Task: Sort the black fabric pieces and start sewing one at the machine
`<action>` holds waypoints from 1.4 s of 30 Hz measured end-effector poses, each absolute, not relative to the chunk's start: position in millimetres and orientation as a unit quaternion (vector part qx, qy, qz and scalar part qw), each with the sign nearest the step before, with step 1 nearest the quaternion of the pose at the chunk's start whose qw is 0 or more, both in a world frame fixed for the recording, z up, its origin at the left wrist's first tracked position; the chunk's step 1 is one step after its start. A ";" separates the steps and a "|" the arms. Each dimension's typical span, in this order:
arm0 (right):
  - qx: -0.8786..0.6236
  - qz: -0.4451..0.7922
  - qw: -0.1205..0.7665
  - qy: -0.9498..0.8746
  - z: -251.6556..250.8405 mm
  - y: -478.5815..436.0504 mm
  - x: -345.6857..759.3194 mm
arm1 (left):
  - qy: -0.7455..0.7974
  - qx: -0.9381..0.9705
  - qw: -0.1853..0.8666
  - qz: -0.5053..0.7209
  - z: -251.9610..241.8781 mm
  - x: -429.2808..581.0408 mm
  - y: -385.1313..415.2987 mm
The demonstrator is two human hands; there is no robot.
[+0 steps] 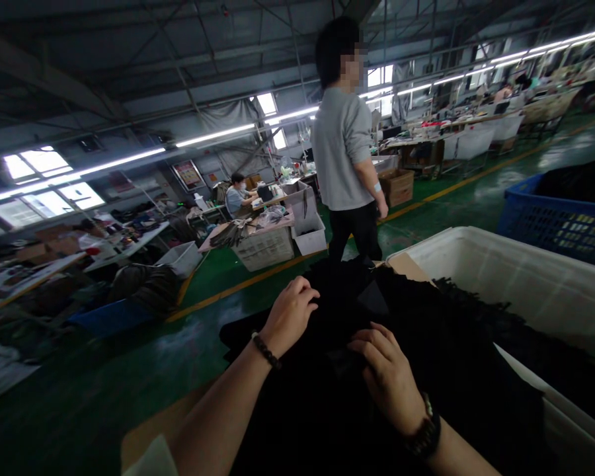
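Note:
Black fabric pieces (pixel 297 410) lie heaped in front of me, so dark that single layers are hard to make out. Over the far left part of the heap is my left hand (pixel 292 314), its fingers loosely bent and apart, with nothing visible in them. Nearer to me, my right hand (pixel 389 370) has its fingers bent together at a piece of black fabric, with the thumb partly hidden beneath. A slightly greyer patch of cloth (pixel 374 297) shows between and beyond the hands. Each wrist wears a dark beaded bracelet.
On the right stands a white plastic bin (pixel 469 254) with black material inside. Behind it is a blue crate (pixel 550 221). A person in a grey top (pixel 342 152) stands just beyond the heap. Farther off, another person (pixel 238 198) sits at a work table. Cardboard (pixel 163 420) shows under the heap.

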State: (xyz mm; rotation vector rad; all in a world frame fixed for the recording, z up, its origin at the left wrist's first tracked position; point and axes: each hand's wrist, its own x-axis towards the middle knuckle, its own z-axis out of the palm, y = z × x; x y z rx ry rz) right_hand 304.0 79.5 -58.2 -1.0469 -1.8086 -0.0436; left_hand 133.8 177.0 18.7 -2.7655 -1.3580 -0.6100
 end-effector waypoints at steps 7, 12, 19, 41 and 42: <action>-0.447 -0.010 0.518 -0.729 -58.4 80.2 300.5 | -0.322 -0.914 -0.145 -0.199 57.3 139.1 137.3; -0.406 -0.009 0.535 -0.741 -62.5 78.9 300.7 | -0.347 -0.889 -0.197 -0.226 58.2 141.7 141.6; -0.423 0.018 0.513 -0.747 -62.5 76.3 303.4 | -0.424 -0.890 -0.038 -0.162 19.9 144.1 184.8; -0.460 0.019 0.515 -0.723 -61.6 82.5 302.4 | -0.407 -0.910 0.003 -0.077 35.3 159.2 188.6; -0.463 0.021 0.517 -0.719 -61.4 82.8 302.2 | -0.404 -0.911 0.002 -0.088 37.6 159.4 186.3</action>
